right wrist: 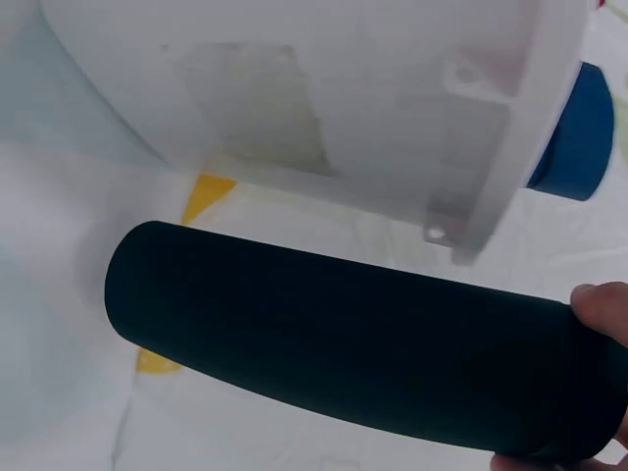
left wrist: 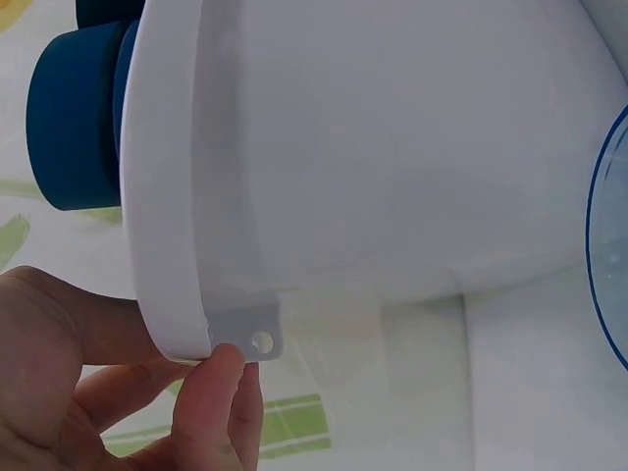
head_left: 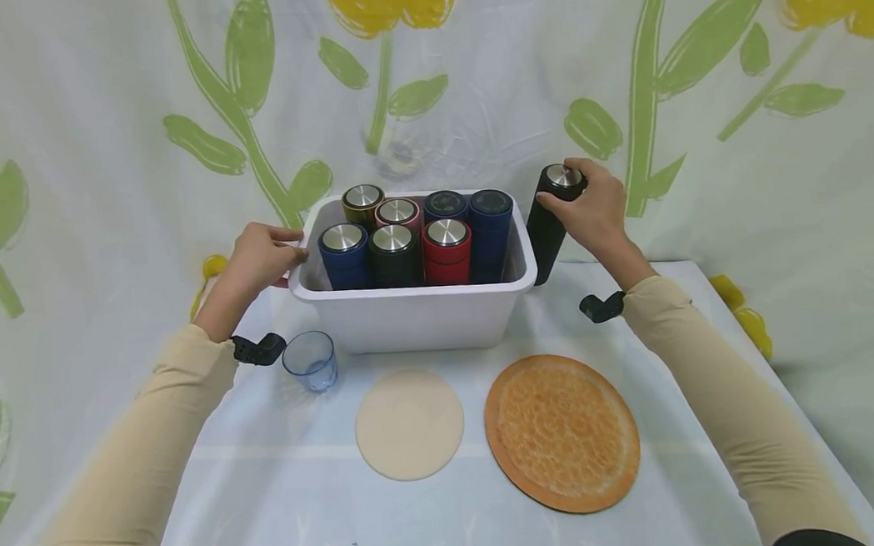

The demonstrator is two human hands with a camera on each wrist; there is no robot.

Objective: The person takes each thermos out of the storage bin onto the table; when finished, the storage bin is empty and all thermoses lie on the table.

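Note:
A white plastic tub [head_left: 417, 320] holds several steel-lidded and dark-lidded thermos bottles, among them a red one [head_left: 448, 256] and a navy one [head_left: 491, 228]. At the tub's left end, my left hand [head_left: 259, 257] grips the rim; the left wrist view shows the thumb [left wrist: 211, 392] at a small tab with a hole [left wrist: 261, 341]. Just right of the tub, my right hand [head_left: 594, 205] holds a black thermos [head_left: 546, 237] round its top, below the steel lid. In the right wrist view the black thermos [right wrist: 343, 339] is tilted beside the tub wall [right wrist: 392, 118].
A clear blue-tinted glass [head_left: 311, 362] stands near the tub's front left corner, close to my left wrist. In front of the tub lie a pale round disc [head_left: 410, 425] and a larger brown, bread-patterned round mat [head_left: 563, 432]. A flower-printed curtain [head_left: 470, 79] hangs behind the white-covered table [head_left: 308, 498].

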